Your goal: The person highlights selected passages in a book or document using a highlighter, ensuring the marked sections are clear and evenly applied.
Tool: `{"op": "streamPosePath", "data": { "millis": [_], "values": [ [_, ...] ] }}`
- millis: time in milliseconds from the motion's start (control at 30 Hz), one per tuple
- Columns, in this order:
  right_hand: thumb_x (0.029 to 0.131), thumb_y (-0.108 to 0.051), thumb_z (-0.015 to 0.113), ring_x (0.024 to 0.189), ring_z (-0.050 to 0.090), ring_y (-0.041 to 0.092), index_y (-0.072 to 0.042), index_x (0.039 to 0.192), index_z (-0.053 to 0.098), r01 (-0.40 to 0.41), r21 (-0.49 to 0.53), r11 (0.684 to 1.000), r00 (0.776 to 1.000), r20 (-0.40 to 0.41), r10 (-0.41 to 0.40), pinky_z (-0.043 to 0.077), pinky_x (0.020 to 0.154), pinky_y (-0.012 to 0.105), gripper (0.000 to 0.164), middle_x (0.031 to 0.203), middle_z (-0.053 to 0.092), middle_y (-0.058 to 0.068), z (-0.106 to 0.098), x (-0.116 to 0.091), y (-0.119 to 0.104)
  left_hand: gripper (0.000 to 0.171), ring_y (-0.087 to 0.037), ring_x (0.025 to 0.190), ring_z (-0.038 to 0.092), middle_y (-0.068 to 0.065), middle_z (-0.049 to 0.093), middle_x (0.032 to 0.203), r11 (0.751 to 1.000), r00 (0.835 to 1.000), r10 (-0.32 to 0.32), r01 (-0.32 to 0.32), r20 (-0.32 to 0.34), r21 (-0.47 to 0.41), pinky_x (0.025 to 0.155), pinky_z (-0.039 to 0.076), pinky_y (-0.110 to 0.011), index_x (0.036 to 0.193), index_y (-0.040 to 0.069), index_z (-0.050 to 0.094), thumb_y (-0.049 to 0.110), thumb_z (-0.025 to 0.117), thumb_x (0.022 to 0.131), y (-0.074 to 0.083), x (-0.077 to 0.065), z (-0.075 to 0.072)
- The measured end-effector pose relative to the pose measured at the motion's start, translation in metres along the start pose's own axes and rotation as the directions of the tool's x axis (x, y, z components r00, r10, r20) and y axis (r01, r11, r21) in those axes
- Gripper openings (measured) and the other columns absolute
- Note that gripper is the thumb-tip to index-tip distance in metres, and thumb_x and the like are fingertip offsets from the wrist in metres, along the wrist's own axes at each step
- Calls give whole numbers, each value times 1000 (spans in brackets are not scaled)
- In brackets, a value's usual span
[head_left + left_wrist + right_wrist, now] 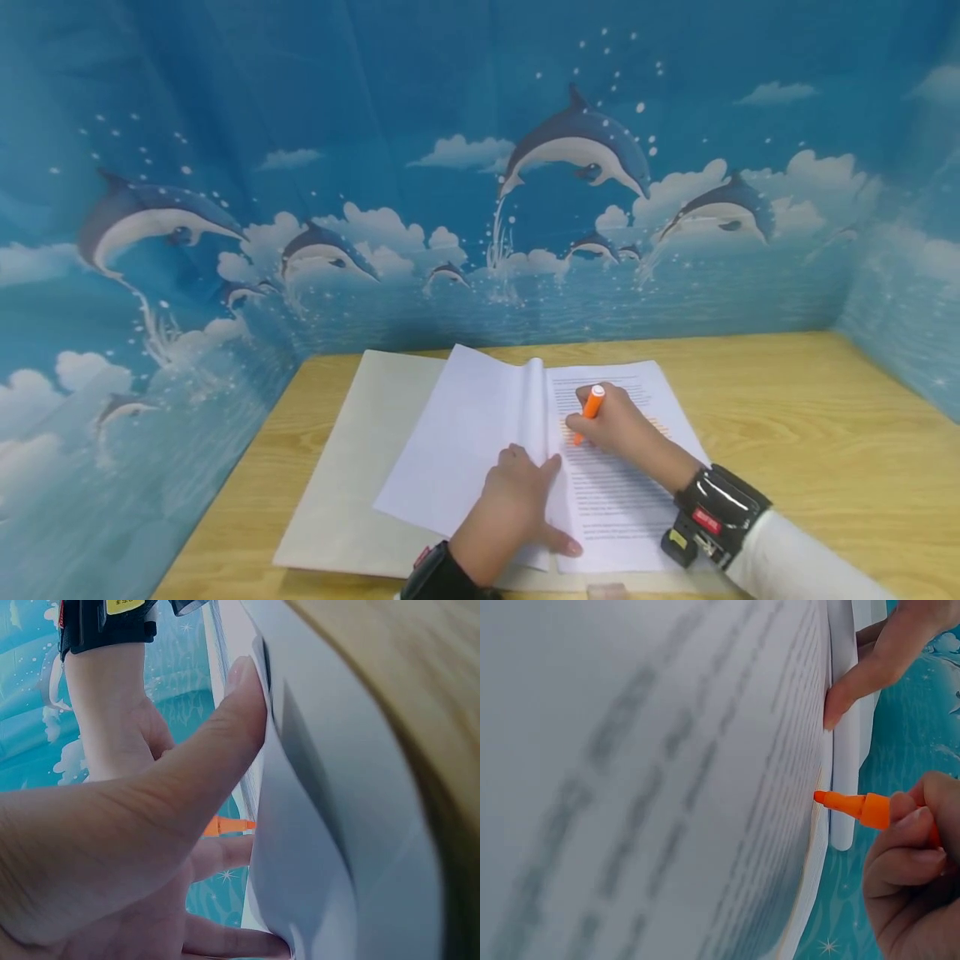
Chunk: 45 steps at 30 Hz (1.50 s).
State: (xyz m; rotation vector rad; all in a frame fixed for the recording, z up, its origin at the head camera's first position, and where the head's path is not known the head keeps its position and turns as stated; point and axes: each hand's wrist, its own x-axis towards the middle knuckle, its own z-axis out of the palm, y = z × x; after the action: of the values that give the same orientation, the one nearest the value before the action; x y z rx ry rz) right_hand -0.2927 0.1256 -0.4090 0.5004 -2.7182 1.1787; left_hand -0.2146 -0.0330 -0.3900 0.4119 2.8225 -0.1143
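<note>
An orange highlighter (592, 406) with a white end is gripped in my right hand (626, 429), its tip at the text of the printed page (622, 500). In the right wrist view, fingers curl round the highlighter (874, 810) and its nib meets the page near the spine. Orange-marked lines show beside and below that hand. My left hand (513, 504) rests spread across the spine, thumb on the printed page's lower left and fingers on the blank turned-over sheets (457, 458). The left wrist view shows its thumb (232, 712) against the bulging paper (300, 817).
A large cream board (341, 500) lies under the papers on the wooden table (810, 408). At the near edge is a small translucent piece (606, 591). A blue dolphin-print backdrop (420, 83) stands behind and at both sides.
</note>
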Motion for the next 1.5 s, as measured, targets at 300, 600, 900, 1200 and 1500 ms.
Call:
{"op": "streamPosePath", "data": {
  "millis": [300,600,900,1200,1500],
  "values": [
    [71,-3,64,41,32,9,-13,58,30,-42,-21,999,999,0,42,26,41,22,38,49,27,-6,-11,-4,7,112,-29,106,49,-22,50,126,998,1000,-7,8,17,-58,87,52,-40,141,30,40,73,71,42,-1,2,3],
    [70,-4,66,40,36,9,-13,58,30,-42,-74,996,998,-42,39,29,41,22,39,48,31,-6,-24,-10,18,110,-31,110,48,-23,48,131,995,999,-11,15,36,-100,91,51,-43,141,30,40,71,73,43,0,-1,-2],
    [72,-2,66,41,27,8,-13,59,28,-54,-58,997,998,-48,51,23,42,21,41,52,23,-6,-37,-16,30,112,-32,112,48,-24,47,133,994,999,-16,21,43,-110,91,51,-45,141,29,40,71,73,43,1,0,-3],
    [71,1,64,40,29,8,-11,59,27,-43,-71,997,996,-79,37,24,41,21,41,52,23,-6,-52,-23,43,111,-32,104,49,-25,47,130,986,999,-12,18,36,-166,88,51,-46,141,27,41,68,75,43,-2,-3,-3],
    [72,1,63,43,30,9,-10,59,29,-75,-103,992,993,-98,65,25,41,21,38,53,24,-5,-67,-32,51,111,-31,100,49,-24,48,129,982,999,-18,25,38,-187,88,51,-47,140,28,43,67,76,42,-1,-3,-3]
  ]
}}
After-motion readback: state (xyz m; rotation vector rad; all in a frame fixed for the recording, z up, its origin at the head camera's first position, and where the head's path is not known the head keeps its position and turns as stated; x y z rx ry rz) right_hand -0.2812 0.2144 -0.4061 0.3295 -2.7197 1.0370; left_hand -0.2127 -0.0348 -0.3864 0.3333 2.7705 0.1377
